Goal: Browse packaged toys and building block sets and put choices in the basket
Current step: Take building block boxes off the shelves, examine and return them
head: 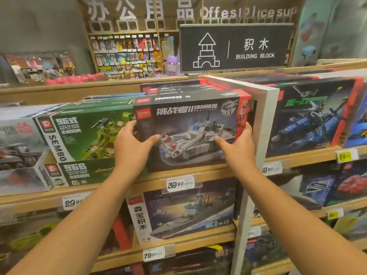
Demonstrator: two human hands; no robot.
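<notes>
Tank set box (190, 132): gripped between my left hand (133, 147) and right hand (236, 147). Risk: box stacked behind my fingers may topple when I pull.

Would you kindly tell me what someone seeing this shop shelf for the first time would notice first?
First, the black-and-red building block box with a grey tank picture at centre, gripped at its sides by the left hand and right hand on the top wooden shelf. Above it stands the black "BUILDING BLOCK" sign with a white castle outline. Left of the held box sit green tank boxes.
</notes>
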